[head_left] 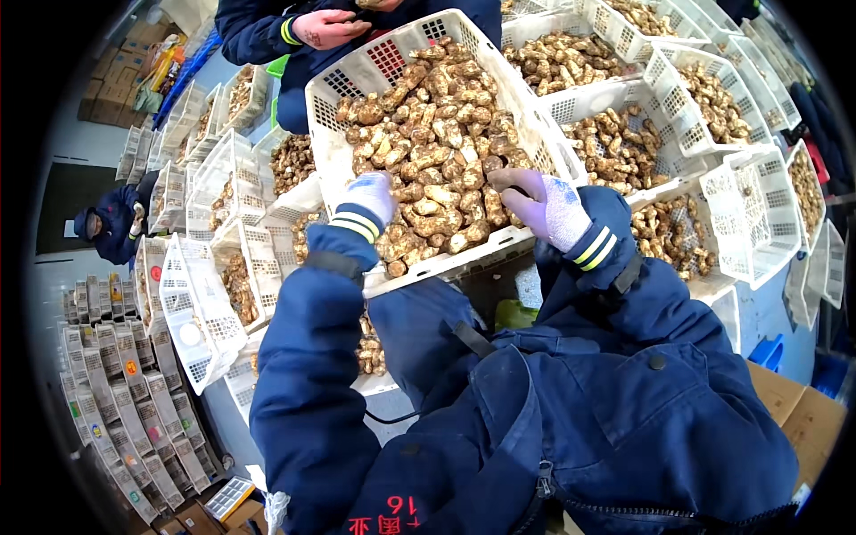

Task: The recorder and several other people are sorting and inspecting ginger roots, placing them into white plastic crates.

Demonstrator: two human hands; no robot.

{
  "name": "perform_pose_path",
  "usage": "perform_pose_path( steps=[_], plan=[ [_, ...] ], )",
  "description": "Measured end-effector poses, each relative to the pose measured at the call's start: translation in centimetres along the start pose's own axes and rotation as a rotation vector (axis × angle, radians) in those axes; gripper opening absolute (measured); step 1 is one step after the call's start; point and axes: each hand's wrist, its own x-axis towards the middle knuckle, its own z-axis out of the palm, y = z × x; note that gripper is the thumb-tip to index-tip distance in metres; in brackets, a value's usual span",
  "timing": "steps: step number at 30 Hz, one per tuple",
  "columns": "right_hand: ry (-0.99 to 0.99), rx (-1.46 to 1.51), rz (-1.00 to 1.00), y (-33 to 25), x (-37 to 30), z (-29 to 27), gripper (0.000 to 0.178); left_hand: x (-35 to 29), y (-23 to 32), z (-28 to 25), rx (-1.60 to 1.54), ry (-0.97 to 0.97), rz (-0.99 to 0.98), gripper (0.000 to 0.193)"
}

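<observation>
A white plastic crate (332,134) tilts toward me, filled with brown and cream mushrooms (443,156) that have thick stems and look like matsutake. At the crate's left side, my left hand (370,194) in a pale purple glove rests against the pile; its fingertips are hidden from me. My right hand (551,207), gloved alike, reaches over the right side of the pile. Its thumb and fingers are bent and apart, close to the mushrooms there, with nothing visibly held between them.
Opposite me, a co-worker's hand (328,28) shows beyond the crate. More crates of mushrooms (615,147) stand to the right, and others line the left side. An emptied white crate (753,214) leans at the right. Farther left, another person (116,223) sits by stacked crates.
</observation>
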Motion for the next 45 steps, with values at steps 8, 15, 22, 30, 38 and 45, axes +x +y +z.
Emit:
perform_pose_path(
  steps=[8,15,22,30,38,45],
  plan=[
    [-0.03,0.469,0.007,-3.1,-0.8,1.9,0.039,-11.6,3.9,-2.8,-1.386,0.422,0.226,0.042],
    [-0.149,0.39,-0.013,-6.6,-1.3,1.7,0.044,-14.8,8.9,0.1,-1.752,0.365,0.056,0.046],
    [-0.305,0.312,-0.269,-5.5,-1.3,1.0,0.043,-14.8,7.8,0.2,-2.227,-0.368,0.123,0.041],
    [-0.246,0.493,-0.04,-5.5,-1.3,1.2,0.041,-15.2,8.3,0.8,-1.993,-0.035,0.017,0.03],
    [0.017,0.102,-0.145,-0.3,-0.2,0.0,0.036,-17.1,2.6,1.1,-1.723,0.354,-0.052,0.033],
    [-0.004,-0.067,-0.029,2.0,0.2,-0.1,0.036,-22.0,-6.5,-0.1,-0.814,0.427,-0.306,0.054]
  ],
)
